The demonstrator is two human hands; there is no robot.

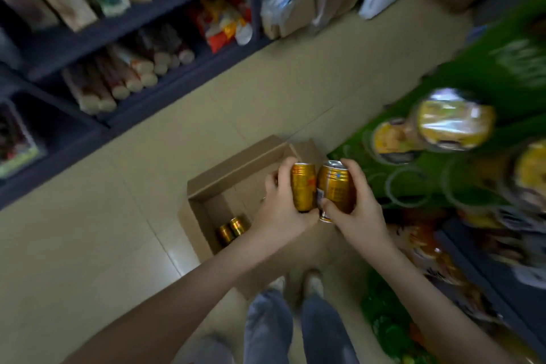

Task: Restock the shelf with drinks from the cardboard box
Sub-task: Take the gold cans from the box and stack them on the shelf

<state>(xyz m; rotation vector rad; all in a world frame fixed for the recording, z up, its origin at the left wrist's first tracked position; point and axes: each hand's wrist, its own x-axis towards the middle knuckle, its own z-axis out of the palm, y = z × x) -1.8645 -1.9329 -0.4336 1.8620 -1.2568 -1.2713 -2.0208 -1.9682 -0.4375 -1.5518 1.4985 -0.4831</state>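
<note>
An open cardboard box [206,186] sits on the tiled floor below me. Two gold cans [232,229] stand in its near left corner. My left hand [280,204] grips a gold drink can [302,186] upright above the box. My right hand [359,204] grips a second gold can [335,186] right beside it; the two cans touch. A green display shelf [472,91] stands to the right, with yellow-labelled goods [456,121] on it, blurred.
A dark shelving unit [147,9] along the left holds cartons, rolled packs and snack bags. Bags and cardboard boxes [298,15] stand at the aisle's far end. My feet [295,284] stand just behind the box. Colourful packets [428,245] fill the lower right shelf.
</note>
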